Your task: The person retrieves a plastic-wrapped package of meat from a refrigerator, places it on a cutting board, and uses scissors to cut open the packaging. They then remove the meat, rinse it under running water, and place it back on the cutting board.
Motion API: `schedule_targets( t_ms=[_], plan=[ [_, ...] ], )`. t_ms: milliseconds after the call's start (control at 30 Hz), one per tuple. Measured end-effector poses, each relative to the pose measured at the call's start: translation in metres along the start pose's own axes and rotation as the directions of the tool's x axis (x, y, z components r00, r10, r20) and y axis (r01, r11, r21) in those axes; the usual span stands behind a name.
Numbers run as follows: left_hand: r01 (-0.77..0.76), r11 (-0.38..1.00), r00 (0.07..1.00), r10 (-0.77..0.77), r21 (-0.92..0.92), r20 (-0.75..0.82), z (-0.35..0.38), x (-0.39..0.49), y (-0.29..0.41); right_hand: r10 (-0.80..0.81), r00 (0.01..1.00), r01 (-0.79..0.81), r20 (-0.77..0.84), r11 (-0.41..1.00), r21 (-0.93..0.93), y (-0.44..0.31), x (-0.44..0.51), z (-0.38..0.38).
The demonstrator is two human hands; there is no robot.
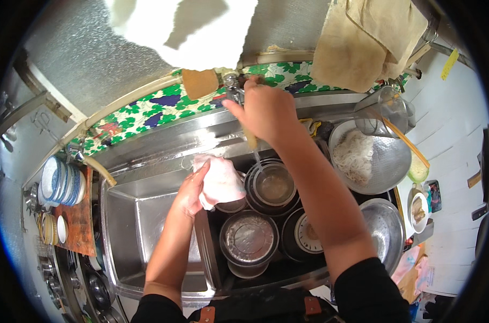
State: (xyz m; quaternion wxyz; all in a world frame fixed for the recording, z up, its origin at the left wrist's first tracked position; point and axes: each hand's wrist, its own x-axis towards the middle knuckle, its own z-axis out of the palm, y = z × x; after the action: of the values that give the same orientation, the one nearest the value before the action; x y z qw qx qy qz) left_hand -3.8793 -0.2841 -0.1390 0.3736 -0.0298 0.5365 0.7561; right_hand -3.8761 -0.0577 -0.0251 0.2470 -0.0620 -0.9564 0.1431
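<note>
My left hand [194, 191] holds a damp white-and-pink cloth [222, 181] above the divider between two sink basins. My right hand [268, 111] reaches to the metal tap [231, 82] at the back wall, its thumb stretched out beside the tap. The back of the hand hides most of its fingers, so whether it grips the tap is unclear. Below it, a thin stream of water runs from a yellowish hose [250, 137] into a round metal pot [274, 185] in the right basin.
The left basin [155, 206] is stainless steel. Lidded pots [249, 240] crowd the right basin. A colander [389, 161] holds noodle-like strands [352, 157]. Stacked bowls [61, 179] stand on a wooden board [81, 218] at left. A beige cloth [357, 48] hangs at the back.
</note>
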Motion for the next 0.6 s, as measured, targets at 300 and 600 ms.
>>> schedule_targets(
  t_ms=[300,600],
  plan=[
    [-0.212,0.042,0.903,0.392,0.976,0.179,0.003,-0.067,0.037,-0.004,0.988,0.000,0.152,1.000,0.023,-0.028,-0.022,0.028],
    [-0.390,-0.178,0.854,0.298,0.903,0.427,0.019,-0.069,-0.039,0.077,0.940,-0.043,-0.333,0.993,0.108,0.013,-0.258,-0.061]
  ],
)
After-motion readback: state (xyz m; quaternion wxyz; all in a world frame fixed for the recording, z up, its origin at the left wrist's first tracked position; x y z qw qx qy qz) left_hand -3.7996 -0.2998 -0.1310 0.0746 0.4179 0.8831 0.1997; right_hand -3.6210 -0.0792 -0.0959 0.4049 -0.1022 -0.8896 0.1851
